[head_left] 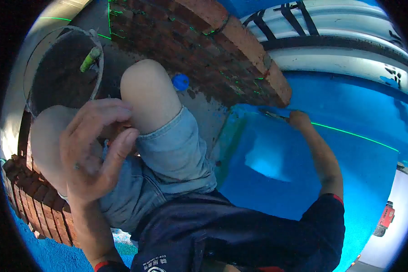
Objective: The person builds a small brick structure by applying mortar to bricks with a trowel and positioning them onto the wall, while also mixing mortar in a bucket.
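Note:
My left hand point(93, 149) is raised over my bent knees, fingers curved and thumb apart, with nothing seen in it. Out to the right, my right hand point(300, 119) is closed round a slim hand tool with a metal blade point(275, 116). The blade points left, close to the lower end of a red brick wall point(213, 54), above a blue-covered surface point(276, 154). I cannot make out the tool's exact kind. At the left stands a round bucket point(100, 61) with dark, mortar-like material inside and a green handle point(90, 59) sticking up at its rim.
Stacked bricks point(45, 208) stand at the lower left. A blue round lid point(180, 82) lies on the floor before the wall. White rounded lengths with black marks point(340, 59) fill the upper right. A red device point(385, 219) sits far right. Green laser lines cross the scene.

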Tool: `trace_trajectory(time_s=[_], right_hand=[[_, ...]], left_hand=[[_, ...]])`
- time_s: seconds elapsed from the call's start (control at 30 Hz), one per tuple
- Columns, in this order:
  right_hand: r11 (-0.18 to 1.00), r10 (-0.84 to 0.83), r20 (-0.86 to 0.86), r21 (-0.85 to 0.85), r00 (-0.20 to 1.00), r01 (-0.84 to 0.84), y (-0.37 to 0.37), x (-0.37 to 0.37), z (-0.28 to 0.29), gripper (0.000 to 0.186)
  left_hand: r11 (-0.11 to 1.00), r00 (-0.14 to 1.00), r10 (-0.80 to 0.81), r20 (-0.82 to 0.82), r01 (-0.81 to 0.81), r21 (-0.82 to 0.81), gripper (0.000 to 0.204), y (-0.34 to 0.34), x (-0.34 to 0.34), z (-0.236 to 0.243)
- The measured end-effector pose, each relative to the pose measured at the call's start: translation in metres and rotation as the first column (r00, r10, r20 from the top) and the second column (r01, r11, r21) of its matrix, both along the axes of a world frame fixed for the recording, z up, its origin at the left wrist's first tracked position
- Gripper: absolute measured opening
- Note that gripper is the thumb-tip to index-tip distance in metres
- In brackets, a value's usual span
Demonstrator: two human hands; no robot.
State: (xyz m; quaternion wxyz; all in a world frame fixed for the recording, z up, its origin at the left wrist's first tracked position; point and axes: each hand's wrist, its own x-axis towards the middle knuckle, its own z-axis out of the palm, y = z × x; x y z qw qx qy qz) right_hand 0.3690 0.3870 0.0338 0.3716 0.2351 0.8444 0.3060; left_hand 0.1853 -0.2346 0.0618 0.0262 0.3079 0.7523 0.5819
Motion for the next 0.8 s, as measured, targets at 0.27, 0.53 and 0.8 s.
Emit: trace_trajectory(time_s=[0.27, 0.53, 0.8], right_hand=[[0.907, 0.309, -0.123, -0.260, 0.943, -0.331, -0.075, -0.077, -0.049, 0.035], [0.809, 0.238, -0.398, -0.423, 0.886, -0.407, -0.207, -0.182, -0.037, 0.045], [0.777, -0.008, -0.335, -0.595, 0.942, -0.204, -0.233, -0.195, -0.081, 0.053]], left_hand=[[0.999, 1.000, -0.003, 0.026, 0.002, 0.042, 0.019, 0.013, 0.003, -0.004], [0.997, 1.000, 0.018, 0.015, -0.017, -0.080, 0.019, 0.011, 0.005, 0.001], [0.986, 0.988, 0.014, -0.155, -0.039, -0.160, 0.021, 0.004, 0.000, 0.004]])
